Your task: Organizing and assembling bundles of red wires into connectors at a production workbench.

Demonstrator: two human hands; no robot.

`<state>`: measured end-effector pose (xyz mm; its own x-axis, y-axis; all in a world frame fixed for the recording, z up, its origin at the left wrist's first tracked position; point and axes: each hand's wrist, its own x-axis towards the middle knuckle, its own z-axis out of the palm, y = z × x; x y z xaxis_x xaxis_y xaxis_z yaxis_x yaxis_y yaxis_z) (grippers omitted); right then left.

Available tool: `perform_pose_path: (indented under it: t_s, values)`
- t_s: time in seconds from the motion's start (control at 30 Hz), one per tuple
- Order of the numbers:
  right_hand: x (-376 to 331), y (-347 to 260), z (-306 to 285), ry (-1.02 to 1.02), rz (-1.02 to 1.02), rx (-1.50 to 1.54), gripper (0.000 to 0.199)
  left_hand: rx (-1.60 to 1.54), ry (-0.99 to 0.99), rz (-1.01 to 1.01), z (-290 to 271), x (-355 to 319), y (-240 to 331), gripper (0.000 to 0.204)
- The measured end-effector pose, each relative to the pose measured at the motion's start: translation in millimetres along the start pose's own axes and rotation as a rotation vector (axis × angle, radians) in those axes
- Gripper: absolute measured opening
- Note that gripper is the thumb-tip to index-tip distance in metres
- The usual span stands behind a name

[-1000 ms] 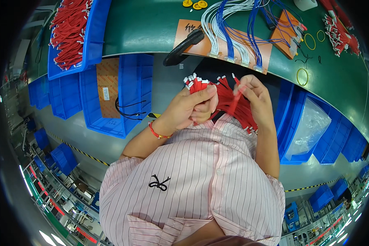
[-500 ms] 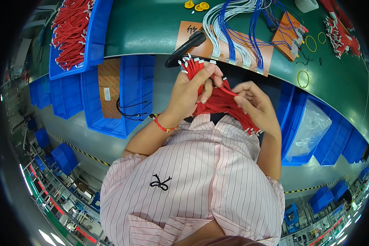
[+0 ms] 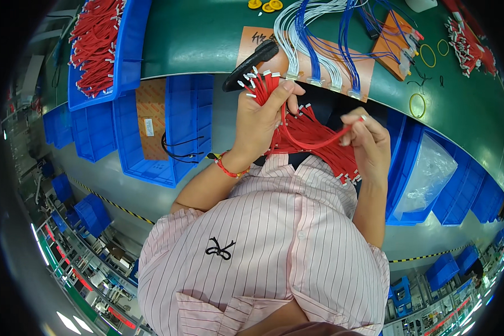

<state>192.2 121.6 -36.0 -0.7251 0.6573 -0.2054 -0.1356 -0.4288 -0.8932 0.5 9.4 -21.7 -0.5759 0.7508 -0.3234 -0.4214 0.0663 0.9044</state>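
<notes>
A red cable bundle (image 3: pixel 265 87) sits clamped in the left hand (image 3: pixel 257 126), seemingly to keep its white ends (image 3: pixel 267 73) gathered; the right hand (image 3: pixel 369 140), apart, pinches a single cable (image 3: pixel 331 140) by its end, apparently holding it clear of the red pile (image 3: pixel 307 126) before the green table (image 3: pixel 196 45).

1. Illumination: bright, fairly even; lights (image 3: pixel 68 323) appear as white streaks toward the lower corners.
2. Glare: pale sheen on the bench (image 3: pixel 207 39); highlights on the bag (image 3: pixel 428 176).
3. Shadow: dark beneath the bench.
4. Distortion: straight edges bow; rim blackens.
5. Focus: centre clear, periphery soft.
</notes>
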Motion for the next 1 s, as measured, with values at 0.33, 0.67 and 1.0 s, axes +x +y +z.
perform_pose_path:
  t_s: [0.33, 0.67, 1.0]
  values:
    - [15.6, -6.9, 21.9, 0.179, 0.007, -0.345, 0.029, 0.066, -0.184, -0.064, -12.7, 5.4, 14.7, 0.039]
    - [16.2, -3.8, 22.8, 0.209, 0.059, -0.03, 0.029, 0.062, -0.193, -0.165, -20.4, -8.2, 16.5, 0.041]
    - [14.8, 4.5, 4.6, 0.137, 0.085, -0.031, 0.035, 0.101, -0.256, -0.144, -11.3, 7.7, 17.3, 0.042]
